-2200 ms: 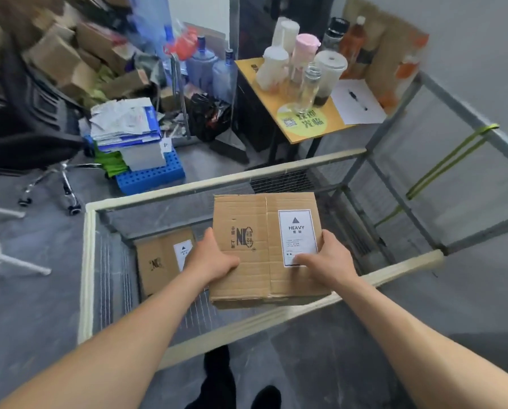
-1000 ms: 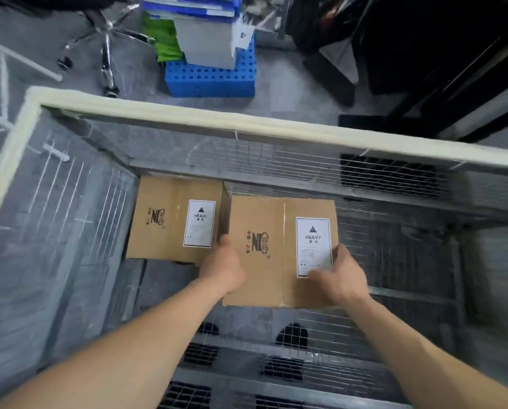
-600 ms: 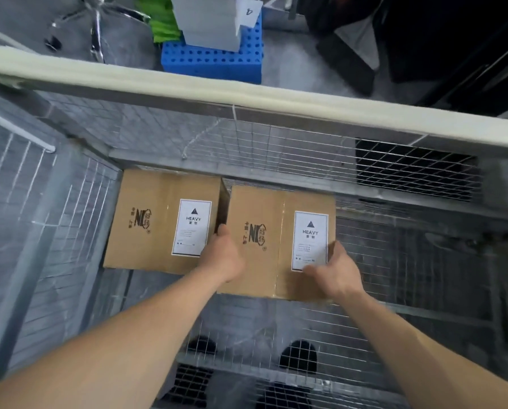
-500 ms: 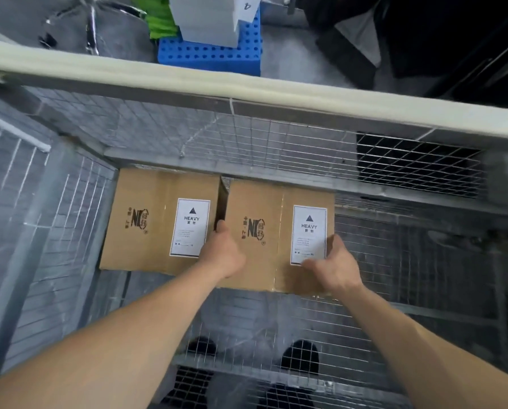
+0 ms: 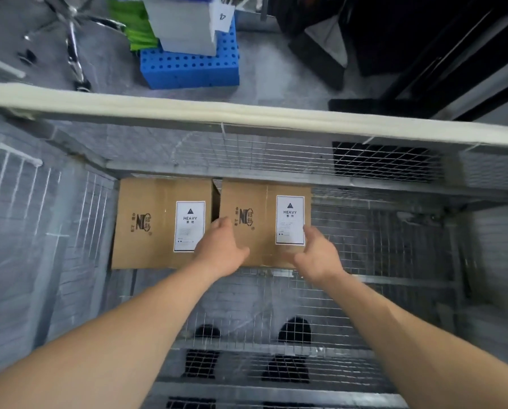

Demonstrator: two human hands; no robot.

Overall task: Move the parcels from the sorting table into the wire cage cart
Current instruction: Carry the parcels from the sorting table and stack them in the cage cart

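Note:
Two brown cardboard parcels with white HEAVY labels lie side by side on the mesh floor of the wire cage cart (image 5: pixel 247 113), against its far wall. The left parcel (image 5: pixel 152 222) sits in the far left corner. The right parcel (image 5: pixel 261 219) is flush beside it. My left hand (image 5: pixel 220 249) rests on the right parcel's near left corner, one finger along the gap between the boxes. My right hand (image 5: pixel 314 255) is at its near right corner, fingers loose and blurred, thumb beside the label.
A padded cream bar tops the cage's far wall. Beyond it on the floor stand a blue perforated crate (image 5: pixel 188 66) with stacked papers and an office chair base (image 5: pixel 73 39). Dark furniture (image 5: pixel 423 39) fills the far right. My shoes (image 5: pixel 294 332) show through the mesh below.
I lowered the right parcel into the cage and set it down beside the left one against the far wall. My right hand's hold has loosened at the near corner.

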